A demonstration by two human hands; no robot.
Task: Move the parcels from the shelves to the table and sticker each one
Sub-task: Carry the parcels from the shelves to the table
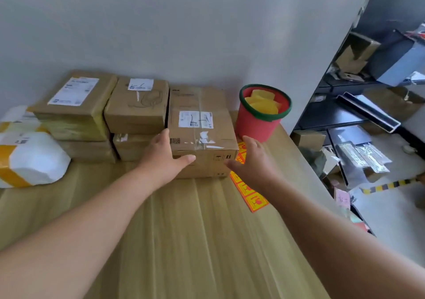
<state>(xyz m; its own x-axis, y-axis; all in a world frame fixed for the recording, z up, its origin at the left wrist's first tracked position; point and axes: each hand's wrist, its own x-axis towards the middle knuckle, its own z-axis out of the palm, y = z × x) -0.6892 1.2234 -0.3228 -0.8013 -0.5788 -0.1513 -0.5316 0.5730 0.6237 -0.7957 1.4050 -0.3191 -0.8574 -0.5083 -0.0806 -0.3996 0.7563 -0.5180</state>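
Both hands are spread wide and hold nothing: the left hand (pixel 164 156) rests against the front box (pixel 202 131), the right hand (pixel 251 160) just beside its corner. On the desk (pixel 184 229) I count five cardboard boxes and two white bags (pixel 34 158). Orange stickers (pixel 249 194) lie unused; none shows on a parcel. More parcels wait on the shelves (pixel 358 105).

Person: left hand (pixel 163 158) and right hand (pixel 251 160) bare; forearms bare, sleeveless to frame edge; no gloves.
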